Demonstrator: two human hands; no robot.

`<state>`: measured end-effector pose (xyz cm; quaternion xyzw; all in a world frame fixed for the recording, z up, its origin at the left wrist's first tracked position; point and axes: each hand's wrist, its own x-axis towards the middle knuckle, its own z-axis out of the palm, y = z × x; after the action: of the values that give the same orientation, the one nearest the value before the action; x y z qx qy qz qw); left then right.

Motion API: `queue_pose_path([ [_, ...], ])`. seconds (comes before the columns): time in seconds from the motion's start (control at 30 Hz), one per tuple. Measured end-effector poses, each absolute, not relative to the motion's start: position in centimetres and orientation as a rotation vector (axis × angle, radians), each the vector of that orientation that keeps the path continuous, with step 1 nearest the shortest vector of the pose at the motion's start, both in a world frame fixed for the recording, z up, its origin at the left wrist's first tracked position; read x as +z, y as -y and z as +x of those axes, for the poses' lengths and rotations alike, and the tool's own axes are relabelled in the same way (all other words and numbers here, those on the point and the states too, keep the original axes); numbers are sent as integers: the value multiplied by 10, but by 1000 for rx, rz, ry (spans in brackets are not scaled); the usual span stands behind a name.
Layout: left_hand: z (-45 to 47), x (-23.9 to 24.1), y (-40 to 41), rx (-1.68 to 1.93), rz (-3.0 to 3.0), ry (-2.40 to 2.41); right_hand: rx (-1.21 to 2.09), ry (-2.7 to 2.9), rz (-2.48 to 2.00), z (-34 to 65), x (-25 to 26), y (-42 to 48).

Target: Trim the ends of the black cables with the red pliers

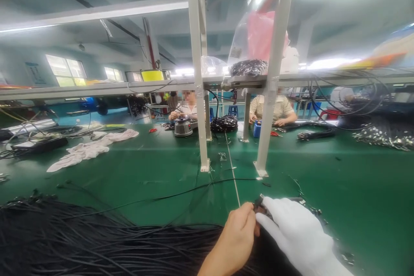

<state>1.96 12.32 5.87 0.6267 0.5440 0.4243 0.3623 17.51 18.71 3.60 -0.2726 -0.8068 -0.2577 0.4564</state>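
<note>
My bare left hand [235, 235] and my white-gloved right hand [296, 230] meet low in the head view, right of centre. Both are closed, fingers pinching the end of a black cable, whose dark connector [259, 199] with a pale tip pokes up between them. My fingers hide most of that cable end. A thick heap of black cables [129, 246] spreads along the near edge, to the left of my left hand and under it. Small cable ends [318, 212] lie on the table just beyond the glove.
On the green table [355, 189], a single cable [181, 195] stretches across the middle. White shelf posts [199, 95] rise ahead. A crumpled cloth [87, 151] lies left. Two people sit opposite near a grey round device [183, 127] and cable bundles [226, 123].
</note>
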Motion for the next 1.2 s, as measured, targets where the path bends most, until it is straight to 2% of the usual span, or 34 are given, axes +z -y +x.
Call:
queue_pose_path([
  [0.17,24,58,-120,1017,1755,-1532,-884,1977,-756,173,43,-178],
  [0.4,30,49,-123,920,1839,-1718,-1020,2021,-760,169,31,-178],
  [0.53,34,50,-125,671,1908,-1765,-1023,2068,-855,161,14,-180],
  [0.67,34,51,-124,510,1980,-1777,-888,2126,-922,157,3,-184],
  [0.77,29,52,-121,599,1970,-1752,-548,2157,-1048,159,10,-187],
  [0.87,20,56,-117,821,1921,-1593,179,2206,-1255,166,25,-190],
  [0.93,14,61,-115,895,1872,-1475,715,2139,-1213,170,33,-192],
  [1.0,9,67,-115,894,1794,-1373,1052,2059,-1091,173,35,-195],
  [1.2,4,74,-117,854,1547,-1245,1323,1957,-1031,171,15,-200],
])
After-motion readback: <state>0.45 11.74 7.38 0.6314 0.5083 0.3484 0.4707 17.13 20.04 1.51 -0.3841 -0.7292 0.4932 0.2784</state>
